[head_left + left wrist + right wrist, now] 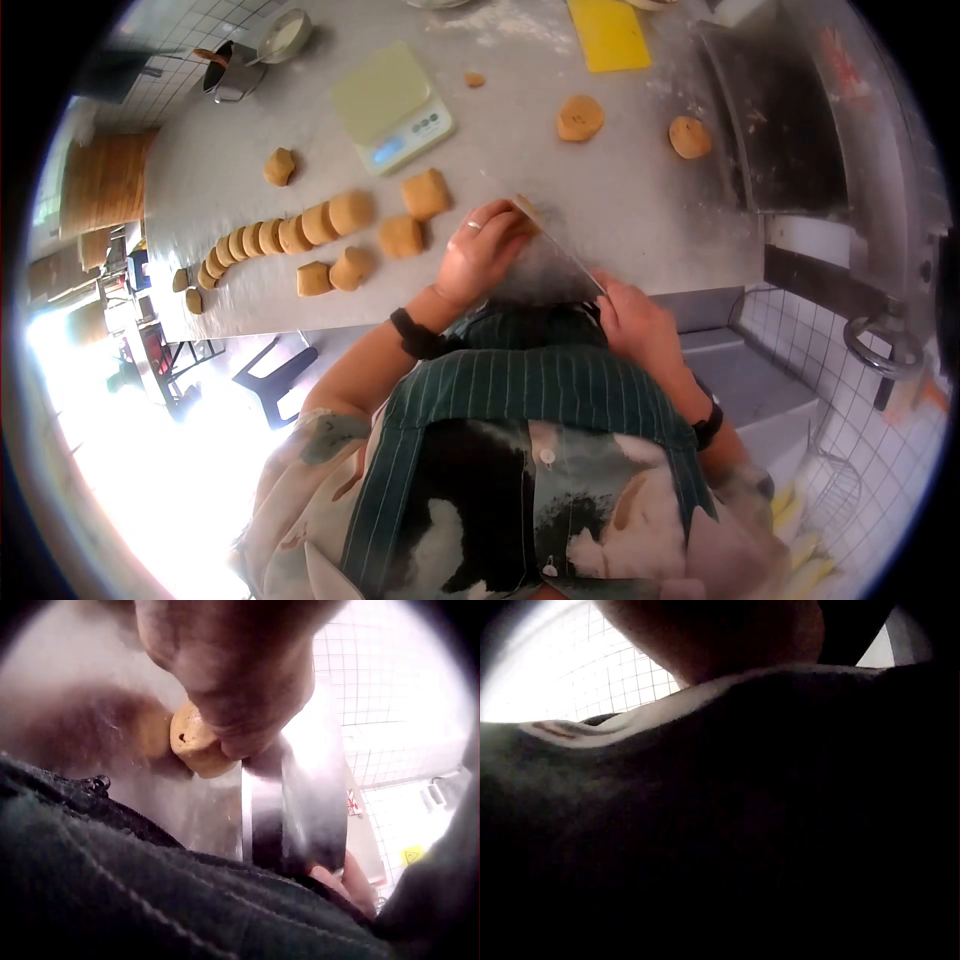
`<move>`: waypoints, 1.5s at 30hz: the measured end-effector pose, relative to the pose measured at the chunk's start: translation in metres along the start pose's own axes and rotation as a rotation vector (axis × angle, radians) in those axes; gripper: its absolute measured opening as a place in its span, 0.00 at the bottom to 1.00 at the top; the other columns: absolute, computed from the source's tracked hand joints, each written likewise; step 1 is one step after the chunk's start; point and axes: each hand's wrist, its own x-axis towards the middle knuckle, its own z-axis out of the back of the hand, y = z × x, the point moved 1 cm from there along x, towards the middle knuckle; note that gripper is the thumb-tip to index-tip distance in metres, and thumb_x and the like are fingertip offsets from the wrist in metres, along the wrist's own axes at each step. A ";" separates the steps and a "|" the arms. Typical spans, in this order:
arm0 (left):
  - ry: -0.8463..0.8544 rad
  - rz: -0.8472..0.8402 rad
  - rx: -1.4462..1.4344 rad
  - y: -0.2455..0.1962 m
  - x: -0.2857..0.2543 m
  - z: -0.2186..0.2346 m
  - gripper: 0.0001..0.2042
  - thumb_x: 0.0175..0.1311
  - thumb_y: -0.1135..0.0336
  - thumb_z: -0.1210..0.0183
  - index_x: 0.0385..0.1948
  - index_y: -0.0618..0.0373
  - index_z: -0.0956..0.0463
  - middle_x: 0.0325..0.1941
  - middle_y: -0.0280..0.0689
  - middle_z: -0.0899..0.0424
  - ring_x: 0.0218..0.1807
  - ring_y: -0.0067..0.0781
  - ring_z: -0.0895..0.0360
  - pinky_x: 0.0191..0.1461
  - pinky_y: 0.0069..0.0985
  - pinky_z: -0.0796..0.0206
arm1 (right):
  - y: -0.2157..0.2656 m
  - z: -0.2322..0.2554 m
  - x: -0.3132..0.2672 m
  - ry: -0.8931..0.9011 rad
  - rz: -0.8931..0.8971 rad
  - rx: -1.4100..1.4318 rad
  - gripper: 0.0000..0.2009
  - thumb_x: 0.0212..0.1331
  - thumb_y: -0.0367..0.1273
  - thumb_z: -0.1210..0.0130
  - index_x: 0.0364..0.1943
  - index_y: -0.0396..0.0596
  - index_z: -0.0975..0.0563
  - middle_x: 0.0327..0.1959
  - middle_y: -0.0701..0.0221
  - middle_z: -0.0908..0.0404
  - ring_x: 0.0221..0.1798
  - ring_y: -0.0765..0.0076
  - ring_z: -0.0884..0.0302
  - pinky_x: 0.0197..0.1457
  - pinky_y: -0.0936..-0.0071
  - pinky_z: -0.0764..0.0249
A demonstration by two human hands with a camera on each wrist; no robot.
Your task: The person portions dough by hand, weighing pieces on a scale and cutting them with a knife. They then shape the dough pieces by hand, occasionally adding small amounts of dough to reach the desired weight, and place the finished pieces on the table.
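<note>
A: Left hand [482,252]?
B: Grip curled round one dough piece [193,742], at counter [660,235], just beside blade [311,806]
A: Right hand [640,318]?
B: Grip closed on blade's end nearer the body
A: Remainder of counter?
B: Curved row of dough [292,235], to the left; digital scale [385,95], pale green, farther back; two round lumps [580,118], right

Bakery-style kitchen, metal worktable [650,225], dough pieces [425,194], digital scale [385,98], tiled wall [805,345]
</note>
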 end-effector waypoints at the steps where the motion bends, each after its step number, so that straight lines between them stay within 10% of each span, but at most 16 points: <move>1: -0.007 0.009 -0.009 0.000 0.000 0.000 0.14 0.51 0.74 0.37 0.42 0.60 0.25 0.48 0.44 0.23 0.48 0.50 0.25 0.50 0.38 0.30 | 0.003 0.001 -0.001 0.000 -0.004 -0.001 0.17 0.63 0.37 0.52 0.57 0.63 0.29 0.32 0.59 0.22 0.31 0.45 0.22 0.35 0.52 0.25; 18: 0.100 0.024 -0.066 0.011 0.005 0.009 0.12 0.52 0.75 0.38 0.40 0.62 0.24 0.41 0.44 0.23 0.43 0.48 0.24 0.45 0.34 0.29 | 0.038 0.023 0.034 0.322 -0.135 -0.011 0.20 0.64 0.32 0.58 0.60 0.54 0.35 0.39 0.54 0.23 0.38 0.42 0.23 0.42 0.49 0.27; 31: 0.107 -0.079 0.009 0.010 0.000 0.014 0.17 0.49 0.70 0.35 0.41 0.59 0.28 0.51 0.45 0.26 0.48 0.49 0.25 0.50 0.37 0.30 | 0.030 -0.005 0.092 0.176 0.062 0.102 0.09 0.64 0.32 0.57 0.45 0.45 0.32 0.36 0.50 0.22 0.40 0.38 0.25 0.42 0.48 0.30; 35: 0.107 0.155 0.049 0.009 -0.007 0.009 0.22 0.48 0.68 0.34 0.46 0.58 0.30 0.54 0.47 0.29 0.48 0.49 0.25 0.51 0.37 0.30 | 0.013 0.018 0.051 0.239 -0.121 0.090 0.12 0.65 0.34 0.57 0.48 0.44 0.31 0.36 0.49 0.23 0.40 0.37 0.25 0.42 0.50 0.30; 38: 0.089 -0.067 0.346 0.013 0.000 0.000 0.25 0.48 0.65 0.33 0.49 0.57 0.32 0.56 0.47 0.31 0.46 0.48 0.25 0.51 0.37 0.30 | 0.004 0.029 0.030 0.152 -0.192 0.183 0.14 0.66 0.35 0.56 0.52 0.44 0.30 0.35 0.50 0.22 0.40 0.38 0.25 0.41 0.54 0.29; 45: 0.158 0.480 -0.112 0.010 0.059 0.076 0.22 0.48 0.69 0.40 0.49 0.57 0.29 0.44 0.44 0.23 0.44 0.35 0.23 0.48 0.29 0.30 | 0.002 0.026 0.022 0.009 -0.337 0.320 0.16 0.66 0.35 0.53 0.54 0.44 0.29 0.36 0.52 0.20 0.40 0.42 0.21 0.42 0.61 0.27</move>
